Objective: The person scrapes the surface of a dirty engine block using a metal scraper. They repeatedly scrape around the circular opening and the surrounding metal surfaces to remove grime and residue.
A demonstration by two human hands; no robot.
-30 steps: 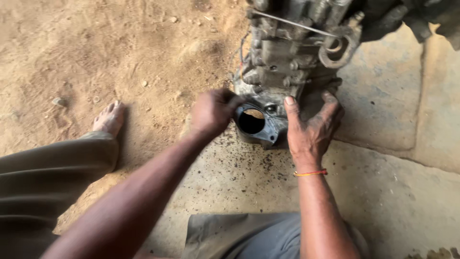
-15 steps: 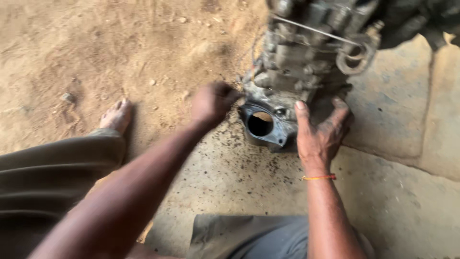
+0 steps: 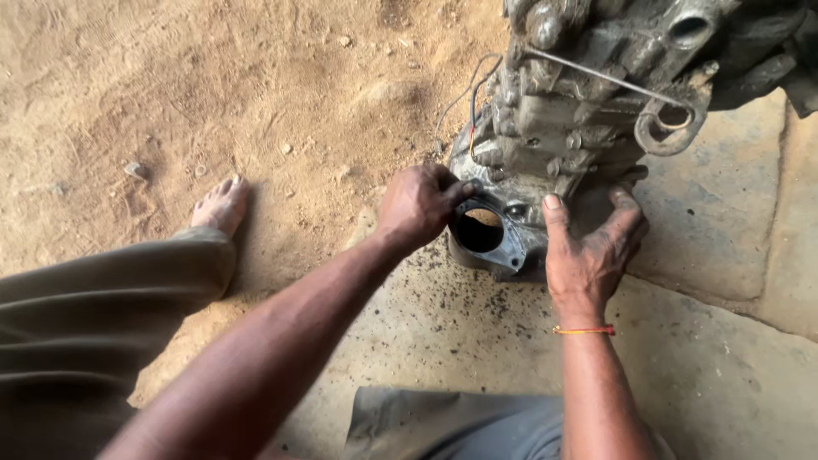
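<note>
While the person crouched over the ground, the left hand (image 3: pixel 419 207) was curled at the rim of the round flanged opening (image 3: pixel 482 230) at the near end of a grimy metal engine casing (image 3: pixel 562 128), its fingertips pressed together against the upper left edge of that flange; whether they pinched anything small there could not be told. The right hand (image 3: pixel 590 249) lay open and flat against the casing just beside the opening, its fingers spread apart, the thumb pointing up along the metal and the palm bearing on the lower right side of the housing. A thin orange thread bracelet (image 3: pixel 584 330) circled the right wrist. The casing stood on the edge of a stained concrete slab (image 3: pixel 724 221), where it met loose sandy dirt (image 3: pixel 213 94), and it reached up and away toward the top of the view. A thin metal rod (image 3: pixel 596 77) crossed its upper part and ended near a ring-shaped bracket (image 3: pixel 669 126), and a dark wire (image 3: pixel 471 98) looped down its left side. Dark flecks were scattered on the concrete just below the opening. To the left, a bare foot (image 3: pixel 220 204) rested on the dirt, with an olive trouser leg (image 3: pixel 94 307) drawn up behind it.
</note>
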